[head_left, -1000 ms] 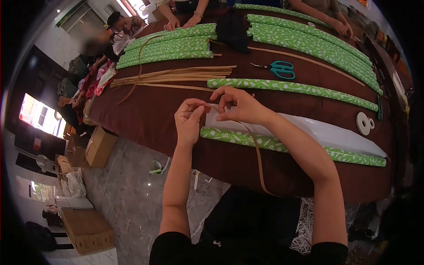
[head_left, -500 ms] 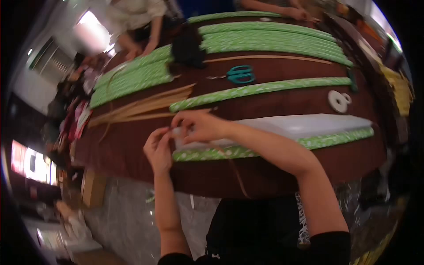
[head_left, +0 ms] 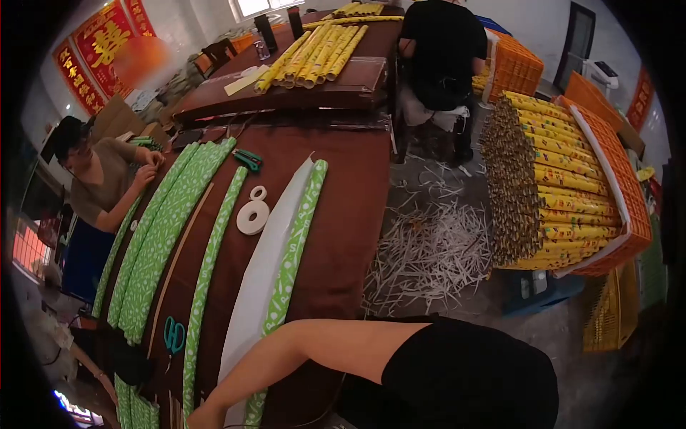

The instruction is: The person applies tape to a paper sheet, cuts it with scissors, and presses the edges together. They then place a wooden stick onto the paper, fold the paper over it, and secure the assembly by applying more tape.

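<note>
My right hand (head_left: 206,416) is at the bottom edge of the view, where its fingers are cut off. The bare forearm crosses over a green patterned paper roll (head_left: 299,243) with its white sheet (head_left: 259,275) partly unrolled to the left. Beside my right hand lies the near end of a narrow, closed green roll (head_left: 211,264). My left hand is out of view. Teal-handled scissors (head_left: 174,334) and two white tape rolls (head_left: 251,217) rest on the brown-covered table (head_left: 343,236).
Several green rolls (head_left: 161,243) lie at the left, with teal-handled cutters (head_left: 248,159) beyond. One person (head_left: 107,171) works there; another (head_left: 443,57) sits with their back turned. An orange crate (head_left: 636,214) holds yellow rolls (head_left: 572,193). Paper strips (head_left: 436,243) litter the floor.
The view has swung to the right, bringing the crate and floor strips into sight. My left hand has left the view, and my right hand has shifted to the bottom edge.
</note>
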`<state>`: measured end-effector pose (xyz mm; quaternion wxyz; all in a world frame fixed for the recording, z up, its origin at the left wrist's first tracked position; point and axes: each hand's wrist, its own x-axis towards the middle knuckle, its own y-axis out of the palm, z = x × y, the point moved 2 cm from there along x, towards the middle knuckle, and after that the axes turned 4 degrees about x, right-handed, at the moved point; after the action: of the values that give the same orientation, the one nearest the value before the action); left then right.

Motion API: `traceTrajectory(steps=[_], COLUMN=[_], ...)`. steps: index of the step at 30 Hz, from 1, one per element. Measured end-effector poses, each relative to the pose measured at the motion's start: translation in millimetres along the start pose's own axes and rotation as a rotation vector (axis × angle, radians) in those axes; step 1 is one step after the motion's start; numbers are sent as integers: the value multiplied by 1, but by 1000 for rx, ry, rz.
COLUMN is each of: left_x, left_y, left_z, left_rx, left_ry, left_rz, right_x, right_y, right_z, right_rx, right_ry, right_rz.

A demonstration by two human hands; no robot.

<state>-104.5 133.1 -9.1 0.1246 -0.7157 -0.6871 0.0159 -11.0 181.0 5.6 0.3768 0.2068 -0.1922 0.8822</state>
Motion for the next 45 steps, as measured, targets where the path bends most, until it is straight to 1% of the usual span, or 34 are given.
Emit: traceTrajectory(steps=[7, 25, 32, 34, 36, 37, 38, 39, 40, 41, 42, 43, 44, 45], left_x=[-1, -3, 9, 11, 6, 9, 4, -2, -9, -7, -7, -10, -12, -13], left_y=[20, 4, 3, -16, -58, -75, -85, -101, -95, -103, -106, -105, -104, -105], left_z=[-5, -2, 4, 4, 8, 15, 16, 16, 1, 5, 12, 7, 7, 8], left_rx=[30, 47, 15, 27, 32, -10, -4, 34, 242, 247, 212, 217, 189, 210], left_ry=[-14, -54, -54, -57, -75, -91, -94, -94, 59, -23, 0, -44, -68, -58], left_rz=[54, 38, 101, 72, -6, -16, -30, -55, -70, -13, 14, 23, 27, 11], right_x=[-7, -3, -3, -3, 7, 12, 2, -1, -4, -10, -11, -13, -15, -14], right_y=[-11, -4, -10, -11, -3, -1, -2, -3, -5, -6, -6, -8, -9, -11], right_z=[-1, -6, -6, -9, -26, -43, -26, -13, -5, 5, -2, 4, 14, 16], right_rx=[-87, -204, -257, -279, -324, -234, -285, -359, -246, -320, -307, -226, -267, -244], right_ry=[9, 43, 82, 97, 128, 173, 144, 230, 285, 302, 299, 390, 389, 438], right_rz=[-4, 66, 51, 39, -31, -44, -43, -34, -23, -10, -10, 16, 15, 28])
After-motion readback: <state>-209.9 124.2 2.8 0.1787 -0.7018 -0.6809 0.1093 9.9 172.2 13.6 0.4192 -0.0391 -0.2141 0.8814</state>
